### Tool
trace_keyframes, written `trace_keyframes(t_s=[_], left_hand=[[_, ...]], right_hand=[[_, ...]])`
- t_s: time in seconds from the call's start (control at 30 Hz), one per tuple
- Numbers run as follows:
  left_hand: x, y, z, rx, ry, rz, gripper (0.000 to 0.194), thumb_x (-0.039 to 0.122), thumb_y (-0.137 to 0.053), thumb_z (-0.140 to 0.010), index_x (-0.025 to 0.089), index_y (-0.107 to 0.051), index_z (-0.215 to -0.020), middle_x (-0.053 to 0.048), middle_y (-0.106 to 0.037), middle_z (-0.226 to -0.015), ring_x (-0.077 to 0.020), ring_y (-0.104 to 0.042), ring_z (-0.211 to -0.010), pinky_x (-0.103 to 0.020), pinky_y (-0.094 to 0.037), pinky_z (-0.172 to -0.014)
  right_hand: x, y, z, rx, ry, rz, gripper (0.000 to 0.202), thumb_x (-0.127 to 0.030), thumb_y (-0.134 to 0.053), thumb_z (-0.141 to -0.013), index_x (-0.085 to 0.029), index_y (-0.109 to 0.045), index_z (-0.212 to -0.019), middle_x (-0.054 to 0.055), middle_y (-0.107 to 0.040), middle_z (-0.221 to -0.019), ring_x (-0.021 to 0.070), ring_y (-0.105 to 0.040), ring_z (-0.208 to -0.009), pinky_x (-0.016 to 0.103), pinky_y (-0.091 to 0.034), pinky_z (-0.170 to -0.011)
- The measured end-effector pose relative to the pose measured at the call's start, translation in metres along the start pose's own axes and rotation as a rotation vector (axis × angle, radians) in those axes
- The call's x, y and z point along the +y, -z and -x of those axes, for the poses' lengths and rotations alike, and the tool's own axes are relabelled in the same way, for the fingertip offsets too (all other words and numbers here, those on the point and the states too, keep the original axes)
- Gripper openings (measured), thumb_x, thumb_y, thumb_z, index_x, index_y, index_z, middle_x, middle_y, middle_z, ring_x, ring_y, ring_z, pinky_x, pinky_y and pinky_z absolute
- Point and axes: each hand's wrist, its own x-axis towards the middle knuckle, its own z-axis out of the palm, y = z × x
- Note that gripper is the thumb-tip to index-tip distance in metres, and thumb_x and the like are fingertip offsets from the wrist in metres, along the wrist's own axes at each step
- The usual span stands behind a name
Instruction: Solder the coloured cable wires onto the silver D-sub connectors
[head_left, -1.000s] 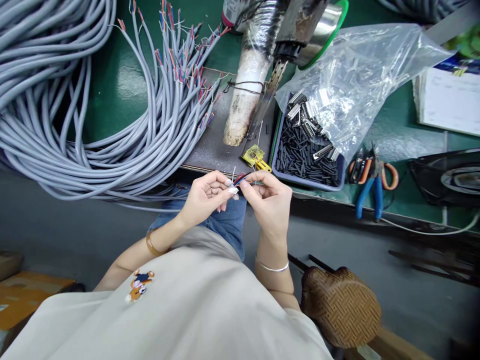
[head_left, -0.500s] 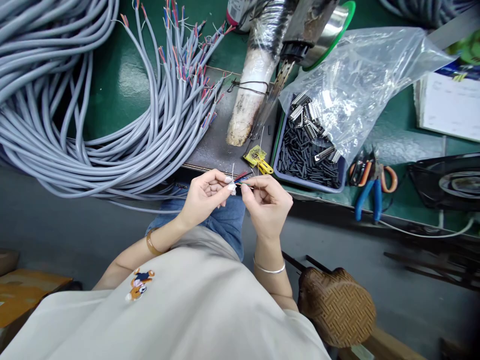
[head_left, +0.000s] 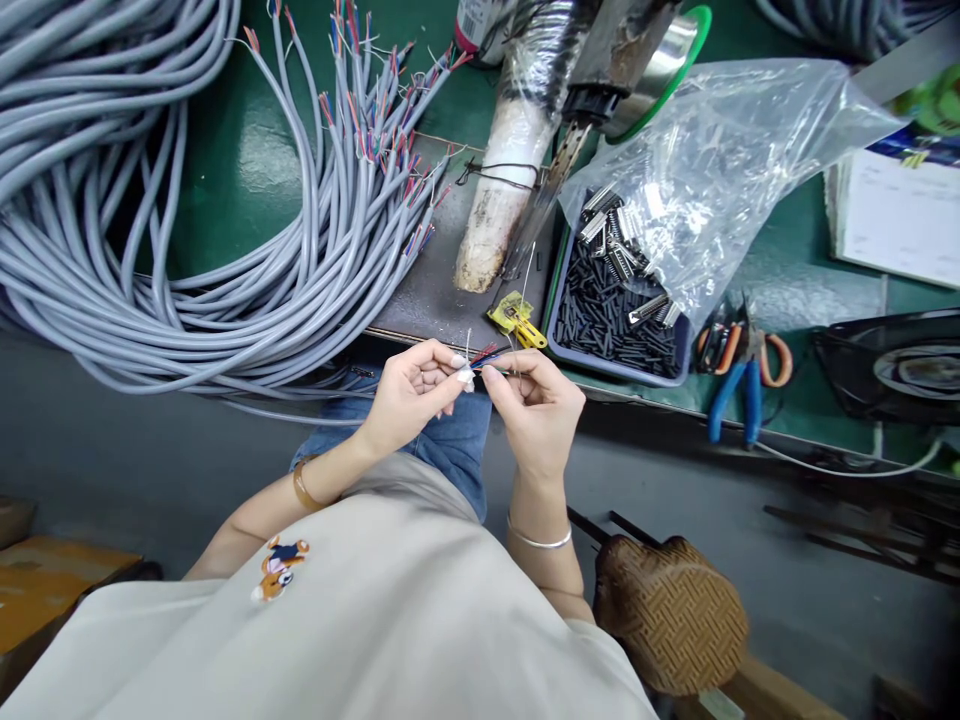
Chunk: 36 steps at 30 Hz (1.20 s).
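In front of my lap, by the bench's front edge, my left hand (head_left: 416, 392) pinches the base of a small fan of thin coloured wires (head_left: 487, 353), with a whitish scrap at the fingertips. My right hand (head_left: 536, 405) pinches the wires from the other side, thumb against forefinger. The two sets of fingertips are close together. Red and blue strands show between them; the finer ends are too small to tell. A yellow cutter (head_left: 529, 332) lies just beyond my right hand.
A large bundle of grey cables (head_left: 300, 300) fills the bench's left. A blue tray (head_left: 619, 365) holds black tubes and metal connectors, partly under a plastic bag (head_left: 720, 180). Pliers (head_left: 739, 385) lie to its right. A wrapped tool (head_left: 502, 190) hangs over the mat. A woven stool (head_left: 679, 615) stands below right.
The wires between my fingers have shifted slightly, and fewer strands show beside my right fingertips. Both hands keep their pinches in nearly the same place.
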Motion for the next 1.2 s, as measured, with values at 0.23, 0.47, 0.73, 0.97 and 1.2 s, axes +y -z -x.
trace_keyframes(t_s=[0.23,0.47,0.73,0.97,1.2], left_hand=[[-0.001,-0.003,0.001,0.028,-0.012,-0.011,0.034,0.037,-0.086,-0.073,0.016,-0.061,-0.081,0.005,-0.06,-0.06,-0.0043,-0.053,-0.046,-0.015,-0.046,-0.045],[-0.006,-0.005,0.002,0.076,-0.061,-0.093,0.022,0.029,-0.082,-0.076,0.015,-0.065,-0.08,0.003,-0.061,-0.064,-0.0055,-0.056,-0.052,-0.016,-0.048,-0.051],[-0.008,-0.006,0.002,0.081,-0.115,-0.182,0.017,0.026,-0.081,-0.078,0.015,-0.068,-0.082,0.002,-0.064,-0.071,-0.0061,-0.056,-0.057,-0.017,-0.049,-0.056],[-0.01,-0.005,0.002,0.077,-0.116,-0.196,0.016,0.027,-0.077,-0.081,0.015,-0.067,-0.082,0.002,-0.063,-0.071,-0.0063,-0.056,-0.057,-0.017,-0.048,-0.055],[-0.011,-0.006,0.002,0.056,-0.138,-0.208,0.013,0.023,-0.076,-0.082,0.015,-0.066,-0.083,0.002,-0.063,-0.07,-0.0062,-0.055,-0.057,-0.017,-0.048,-0.055]], right_hand=[[-0.001,0.001,0.001,0.015,0.005,-0.008,0.013,-0.032,-0.074,-0.085,-0.019,-0.072,-0.083,-0.003,-0.059,-0.072,0.0051,-0.031,-0.05,0.026,-0.023,-0.048],[-0.004,0.0,0.001,0.041,0.036,0.025,0.013,-0.03,-0.074,-0.085,-0.019,-0.07,-0.08,-0.003,-0.062,-0.073,0.0047,-0.031,-0.05,0.026,-0.025,-0.05],[-0.003,-0.001,0.002,0.064,-0.048,0.016,0.015,-0.033,-0.071,-0.086,-0.018,-0.07,-0.081,-0.004,-0.055,-0.066,0.0051,-0.029,-0.049,0.025,-0.021,-0.048],[-0.003,0.0,0.001,0.066,-0.072,-0.004,0.016,-0.034,-0.072,-0.085,-0.018,-0.072,-0.084,-0.003,-0.058,-0.068,0.0052,-0.03,-0.05,0.025,-0.02,-0.047],[-0.005,0.001,-0.001,0.046,-0.076,-0.047,0.012,-0.029,-0.071,-0.082,-0.018,-0.068,-0.077,-0.006,-0.053,-0.062,0.0041,-0.028,-0.047,0.025,-0.02,-0.047]])
